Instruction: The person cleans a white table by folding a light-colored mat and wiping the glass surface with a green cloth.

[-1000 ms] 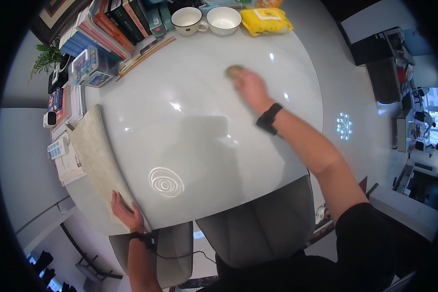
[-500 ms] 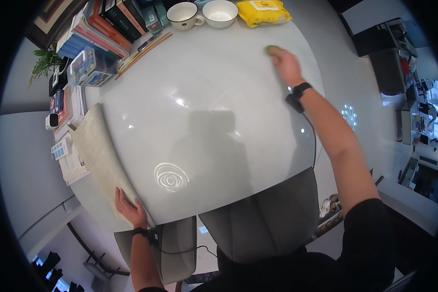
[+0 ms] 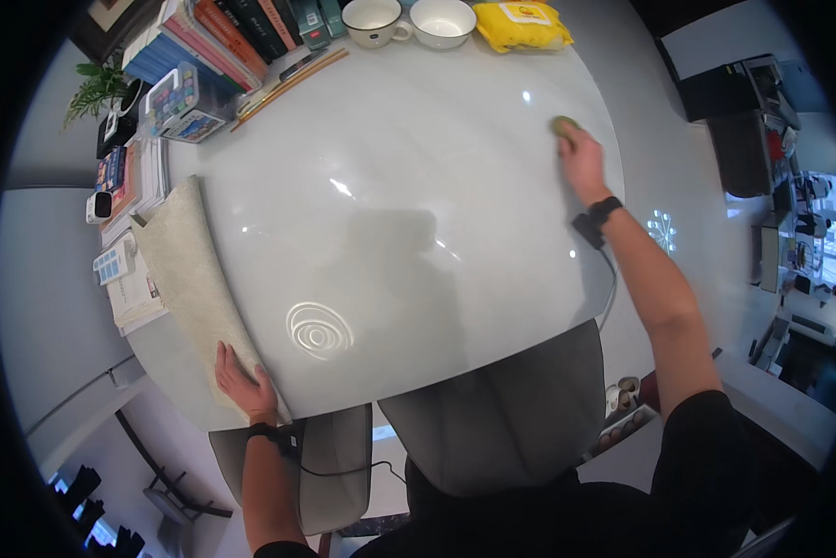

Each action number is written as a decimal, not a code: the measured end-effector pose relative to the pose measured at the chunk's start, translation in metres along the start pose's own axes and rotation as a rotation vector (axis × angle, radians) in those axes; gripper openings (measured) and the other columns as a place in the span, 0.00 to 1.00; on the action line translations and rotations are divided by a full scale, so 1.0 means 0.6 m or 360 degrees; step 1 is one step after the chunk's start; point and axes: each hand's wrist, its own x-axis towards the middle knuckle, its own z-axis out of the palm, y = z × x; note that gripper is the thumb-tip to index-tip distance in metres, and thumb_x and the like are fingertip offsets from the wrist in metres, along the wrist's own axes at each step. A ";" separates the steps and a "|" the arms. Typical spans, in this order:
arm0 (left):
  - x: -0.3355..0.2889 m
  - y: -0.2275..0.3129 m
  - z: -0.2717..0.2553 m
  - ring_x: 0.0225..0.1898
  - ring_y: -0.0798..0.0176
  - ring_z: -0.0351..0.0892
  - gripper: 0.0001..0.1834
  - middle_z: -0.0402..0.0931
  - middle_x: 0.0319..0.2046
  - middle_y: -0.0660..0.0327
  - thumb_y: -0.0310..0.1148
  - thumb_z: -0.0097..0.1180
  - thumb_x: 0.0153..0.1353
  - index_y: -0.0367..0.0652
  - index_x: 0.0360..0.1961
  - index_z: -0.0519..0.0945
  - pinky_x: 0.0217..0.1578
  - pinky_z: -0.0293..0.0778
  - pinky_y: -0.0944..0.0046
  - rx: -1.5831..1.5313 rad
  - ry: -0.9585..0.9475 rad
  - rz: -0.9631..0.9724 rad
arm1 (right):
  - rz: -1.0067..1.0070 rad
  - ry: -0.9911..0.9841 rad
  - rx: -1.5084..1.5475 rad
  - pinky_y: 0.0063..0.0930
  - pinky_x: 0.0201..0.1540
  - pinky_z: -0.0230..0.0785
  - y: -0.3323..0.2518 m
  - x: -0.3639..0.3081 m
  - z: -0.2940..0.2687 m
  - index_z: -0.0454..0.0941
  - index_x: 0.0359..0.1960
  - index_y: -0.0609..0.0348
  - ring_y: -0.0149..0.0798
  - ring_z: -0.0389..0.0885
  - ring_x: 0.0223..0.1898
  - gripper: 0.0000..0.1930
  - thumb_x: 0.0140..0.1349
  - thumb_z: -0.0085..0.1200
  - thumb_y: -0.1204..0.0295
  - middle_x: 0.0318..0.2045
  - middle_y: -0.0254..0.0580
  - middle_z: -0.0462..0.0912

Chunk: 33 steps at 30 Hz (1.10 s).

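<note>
My right hand (image 3: pixel 582 154) presses a small green-yellow sponge (image 3: pixel 561 124) onto the glossy white round table (image 3: pixel 390 232), close to its right rim. A black band sits on that wrist. My left hand (image 3: pixel 243 379) lies flat on the near end of a folded beige table mat (image 3: pixel 185 279), which is pushed to the table's left edge. Its fingers are spread on the mat.
Along the far edge stand a cup (image 3: pixel 373 20), a white bowl (image 3: pixel 442 20) and a yellow wipes packet (image 3: pixel 522 24). Books (image 3: pixel 223 37), a plastic box (image 3: pixel 178 100), long sticks (image 3: pixel 290 82) and a small plant (image 3: pixel 92 86) crowd the far left. Two grey chairs (image 3: pixel 502 409) are tucked in front of me.
My right hand has slid the sponge from the table's far middle out to the right rim and a little nearer. My left hand stays on the mat.
</note>
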 end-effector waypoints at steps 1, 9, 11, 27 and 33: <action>0.002 -0.004 -0.005 0.75 0.42 0.60 0.36 0.64 0.75 0.47 0.40 0.53 0.64 0.37 0.73 0.67 0.75 0.48 0.40 0.0002 -0.0009 -0.0024 | -0.0005 -0.0167 0.0092 0.47 0.45 0.78 -0.076 -0.010 0.022 0.84 0.53 0.52 0.56 0.84 0.39 0.17 0.65 0.53 0.79 0.38 0.55 0.84; -0.003 -0.009 -0.003 0.75 0.42 0.61 0.35 0.64 0.75 0.48 0.41 0.52 0.66 0.37 0.72 0.67 0.75 0.49 0.41 0.0033 0.0006 -0.0014 | -0.1211 -0.0725 0.0655 0.37 0.44 0.80 -0.441 -0.208 0.111 0.80 0.48 0.52 0.42 0.81 0.44 0.11 0.65 0.55 0.74 0.37 0.38 0.78; -0.004 -0.015 -0.002 0.75 0.42 0.61 0.36 0.63 0.75 0.48 0.41 0.52 0.66 0.37 0.73 0.66 0.75 0.49 0.41 0.0038 0.0017 -0.0018 | -0.1323 -0.0886 0.0689 0.37 0.44 0.80 -0.445 -0.199 0.119 0.80 0.48 0.52 0.43 0.81 0.43 0.11 0.64 0.55 0.75 0.37 0.38 0.78; 0.000 -0.008 -0.011 0.74 0.41 0.61 0.36 0.64 0.75 0.46 0.39 0.53 0.64 0.36 0.72 0.67 0.74 0.50 0.41 0.0004 0.0033 -0.0024 | 0.0286 -0.0121 -0.0404 0.49 0.48 0.81 0.210 0.088 -0.066 0.84 0.60 0.46 0.63 0.86 0.46 0.17 0.71 0.56 0.68 0.43 0.56 0.88; 0.004 0.001 -0.011 0.74 0.41 0.62 0.35 0.64 0.75 0.47 0.38 0.55 0.63 0.37 0.72 0.68 0.74 0.50 0.41 -0.0029 0.0012 -0.0033 | 0.0048 -0.0352 0.0246 0.38 0.40 0.76 -0.064 0.056 -0.006 0.84 0.58 0.54 0.41 0.81 0.31 0.16 0.72 0.54 0.73 0.33 0.48 0.84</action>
